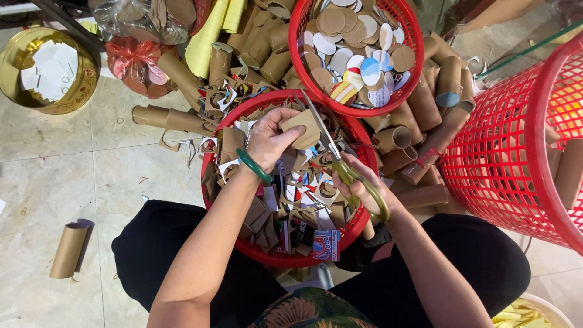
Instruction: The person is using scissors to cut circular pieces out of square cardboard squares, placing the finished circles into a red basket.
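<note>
One card piece [302, 127], brown and rounded, sits pinched between the thumb and fingers of our left hand [271, 138], held over the near red basket [214, 182] of offcuts. Our right hand [363, 188] is closed through the green handles of the scissors [333, 152], whose blades point far and to the left, running along the right edge of the piece; we cannot tell how wide the blades stand. To cut well, we judge it best to turn the card into the blades with the left hand and keep the scissors steady, with our fingertips well back from the edge so trimmings drop into the basket below. A green bangle [254, 165] rings the left wrist. Beyond, the far basket [405, 24] holds cut discs [349, 54], brown, white and printed. Cardboard tubes [261, 42] lie heaped around both baskets, a tall red basket [516, 152] stands at right, and a gold tin [15, 67] with white scraps sits far left on the tiled floor [54, 182].
</note>
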